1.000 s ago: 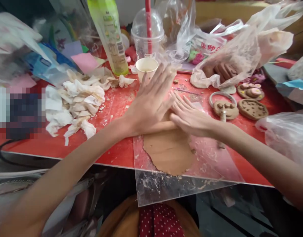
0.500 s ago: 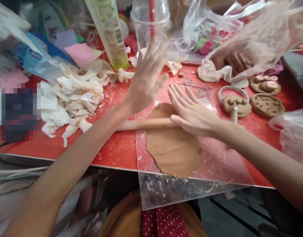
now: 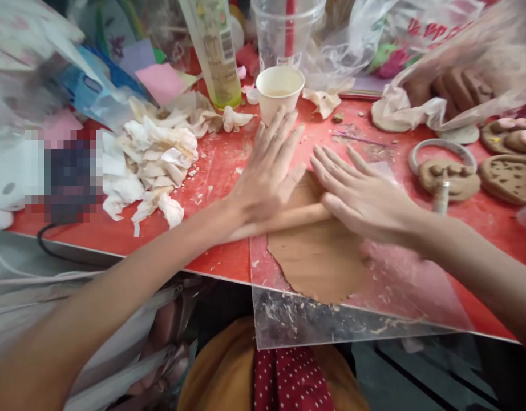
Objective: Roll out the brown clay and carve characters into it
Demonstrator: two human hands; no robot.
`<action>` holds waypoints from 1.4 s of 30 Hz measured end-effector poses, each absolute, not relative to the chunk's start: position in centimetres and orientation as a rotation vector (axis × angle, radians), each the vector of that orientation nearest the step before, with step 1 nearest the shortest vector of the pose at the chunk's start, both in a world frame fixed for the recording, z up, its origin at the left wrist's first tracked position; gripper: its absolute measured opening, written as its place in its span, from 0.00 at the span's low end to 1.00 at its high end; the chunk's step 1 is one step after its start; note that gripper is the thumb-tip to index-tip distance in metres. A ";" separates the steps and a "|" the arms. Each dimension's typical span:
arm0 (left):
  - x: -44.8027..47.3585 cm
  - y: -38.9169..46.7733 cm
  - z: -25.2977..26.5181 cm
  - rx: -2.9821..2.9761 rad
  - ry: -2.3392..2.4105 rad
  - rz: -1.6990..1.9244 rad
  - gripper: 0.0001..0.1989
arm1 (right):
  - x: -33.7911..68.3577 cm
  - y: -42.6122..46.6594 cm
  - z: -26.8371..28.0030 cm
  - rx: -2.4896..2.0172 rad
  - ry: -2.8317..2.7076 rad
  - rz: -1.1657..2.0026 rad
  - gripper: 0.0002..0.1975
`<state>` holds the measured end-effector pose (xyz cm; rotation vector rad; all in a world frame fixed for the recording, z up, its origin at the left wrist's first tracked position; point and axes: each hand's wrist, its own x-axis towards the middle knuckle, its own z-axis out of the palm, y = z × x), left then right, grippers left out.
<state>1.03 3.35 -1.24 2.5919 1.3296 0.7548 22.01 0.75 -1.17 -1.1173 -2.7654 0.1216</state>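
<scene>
A flat slab of brown clay [image 3: 318, 262] lies on a clear plastic sheet [image 3: 284, 319] that hangs over the table's front edge. Across the slab runs a wooden rolling pin [image 3: 301, 218]. My left hand [image 3: 267, 171] is flat with its fingers stretched, its palm over the pin's left part. On the other side my right hand [image 3: 361, 194] lies with fingers extended and slightly spread, palm over the pin's right part, which it hides. Neither hand wraps round the pin. Just beyond the left fingertips stands a white paper cup [image 3: 280, 88].
Crumpled tissues [image 3: 160, 154] are heaped at the left. A tall bottle [image 3: 222, 63] and a clear plastic cup [image 3: 274, 34] stand behind. To the right are a ring-handled tool [image 3: 441, 197], decorated clay discs [image 3: 511, 177] and a plastic bag of clay [image 3: 464, 85].
My left hand has come down onto the rolling pin from a raised position, uncovering the paper cup. My right hand stays on the pin. The view has shifted left.
</scene>
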 end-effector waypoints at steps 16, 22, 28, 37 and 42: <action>1.8 -1.5 -0.4 2.666 1.233 0.455 0.31 | 24.3 -4.6 -0.7 -1.139 -2.698 0.122 0.41; 2.0 -0.3 -0.6 2.599 1.514 0.390 0.32 | 24.0 -3.7 -0.7 -1.307 -2.704 0.120 0.43; 2.2 -3.6 -0.7 2.720 1.276 0.381 0.32 | 25.0 -7.1 -0.7 -1.221 -2.690 0.119 0.37; 2.7 -4.9 -0.5 2.708 1.311 0.356 0.31 | 25.4 -8.6 -0.7 -1.279 -2.683 0.132 0.33; 3.2 -4.4 -0.5 2.618 1.483 0.401 0.32 | 25.1 -8.4 -0.8 -1.337 -2.637 0.068 0.34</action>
